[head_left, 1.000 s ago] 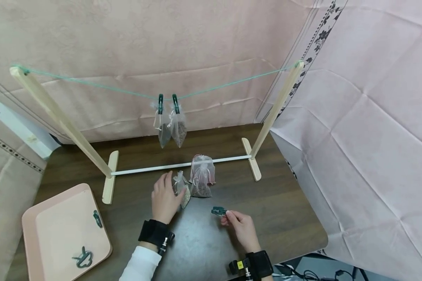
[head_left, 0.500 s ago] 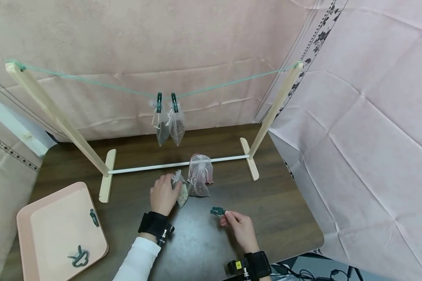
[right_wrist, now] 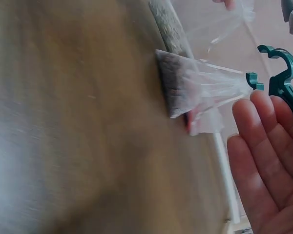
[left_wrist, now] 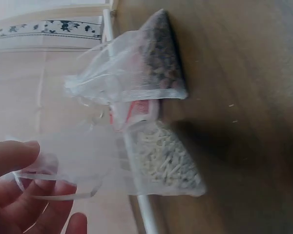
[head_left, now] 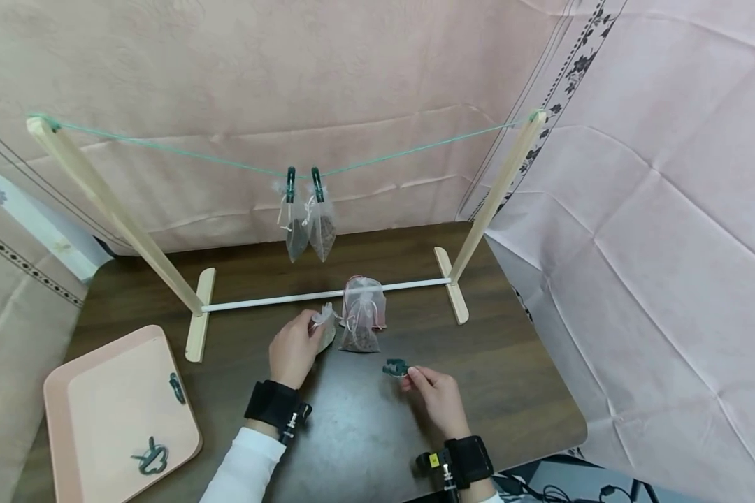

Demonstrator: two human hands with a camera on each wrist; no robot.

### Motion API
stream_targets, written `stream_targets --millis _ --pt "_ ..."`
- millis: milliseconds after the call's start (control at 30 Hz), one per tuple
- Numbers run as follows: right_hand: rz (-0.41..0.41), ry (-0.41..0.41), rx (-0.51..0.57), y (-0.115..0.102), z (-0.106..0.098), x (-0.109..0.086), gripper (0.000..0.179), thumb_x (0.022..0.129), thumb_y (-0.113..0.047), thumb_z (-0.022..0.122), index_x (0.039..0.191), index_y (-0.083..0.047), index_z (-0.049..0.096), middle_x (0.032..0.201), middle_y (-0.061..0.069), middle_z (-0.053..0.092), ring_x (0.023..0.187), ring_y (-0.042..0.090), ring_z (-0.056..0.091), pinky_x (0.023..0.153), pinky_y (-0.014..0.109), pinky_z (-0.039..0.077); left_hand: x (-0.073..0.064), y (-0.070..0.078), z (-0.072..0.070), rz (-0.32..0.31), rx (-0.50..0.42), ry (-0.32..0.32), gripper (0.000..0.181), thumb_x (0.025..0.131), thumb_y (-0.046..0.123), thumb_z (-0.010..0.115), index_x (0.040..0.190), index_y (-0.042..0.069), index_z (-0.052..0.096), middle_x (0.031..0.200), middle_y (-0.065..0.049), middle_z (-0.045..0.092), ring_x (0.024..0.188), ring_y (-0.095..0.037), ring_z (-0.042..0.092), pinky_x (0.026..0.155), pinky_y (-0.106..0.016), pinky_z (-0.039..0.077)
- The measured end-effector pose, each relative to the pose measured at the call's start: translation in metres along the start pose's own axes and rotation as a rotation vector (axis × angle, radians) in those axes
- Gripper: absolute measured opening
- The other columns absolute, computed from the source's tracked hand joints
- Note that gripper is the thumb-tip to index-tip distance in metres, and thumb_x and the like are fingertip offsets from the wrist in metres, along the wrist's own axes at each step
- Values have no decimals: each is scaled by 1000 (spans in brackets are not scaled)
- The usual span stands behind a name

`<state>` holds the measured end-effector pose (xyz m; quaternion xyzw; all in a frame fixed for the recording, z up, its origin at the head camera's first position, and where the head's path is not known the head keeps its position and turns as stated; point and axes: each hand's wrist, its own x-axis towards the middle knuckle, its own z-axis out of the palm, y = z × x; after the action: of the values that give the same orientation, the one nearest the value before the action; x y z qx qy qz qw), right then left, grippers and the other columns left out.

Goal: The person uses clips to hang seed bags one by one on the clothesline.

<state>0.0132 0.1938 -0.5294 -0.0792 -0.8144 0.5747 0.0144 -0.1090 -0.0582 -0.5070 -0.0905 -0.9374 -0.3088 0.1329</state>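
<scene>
My left hand [head_left: 293, 351] pinches the gathered top of a sheer white drawstring pouch [left_wrist: 166, 158]. Pale chopped bits fill the pouch's bottom, and its ribbon loops across my fingers in the left wrist view. My right hand [head_left: 439, 398] holds a dark green clothespin [right_wrist: 283, 73] by its end, the hooked jaws pointing away. Between the hands and a little farther back stands another sheer pouch [head_left: 360, 321] with dark brown contents. Behind that one, a pouch with red markings [left_wrist: 136, 111] shows in part.
Two filled pouches [head_left: 322, 230] hang by green clothespins from a green cord [head_left: 182, 151] strung between wooden posts. A white bar [head_left: 277, 300] joins the posts low down. At the left lies a pink tray [head_left: 59, 412] holding green clothespins [head_left: 153, 457].
My left hand has taken hold of the pouch's top and lifted it slightly, shifting it a little back. My right hand, still with the clothespin, has moved slightly up and to the right.
</scene>
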Motion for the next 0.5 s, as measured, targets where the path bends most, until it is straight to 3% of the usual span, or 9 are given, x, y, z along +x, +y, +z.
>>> stream_targets --millis 133,267,500 --pt "-61 32 -76 -9 -6 10 35 88 -42 49 83 -13 69 77 0 67 77 22 64 71 29 50 2 7 -8 28 3 29 23 82 29 65 99 15 62 71 3 59 58 -14 53 46 -34 39" --pt "-109 49 -154 -24 -13 18 30 88 -42 49 81 -20 69 75 -10 65 76 13 64 70 26 50 3 15 -17 48 14 32 21 82 29 64 98 15 63 69 4 57 55 -13 50 45 -32 36" --pt "-336 112 -315 -64 -30 36 23 89 -35 51 79 -23 68 73 -14 64 72 2 61 64 26 49 11 38 -38 175 14 22 12 84 23 61 93 16 66 79 5 58 62 -10 48 50 -28 38"
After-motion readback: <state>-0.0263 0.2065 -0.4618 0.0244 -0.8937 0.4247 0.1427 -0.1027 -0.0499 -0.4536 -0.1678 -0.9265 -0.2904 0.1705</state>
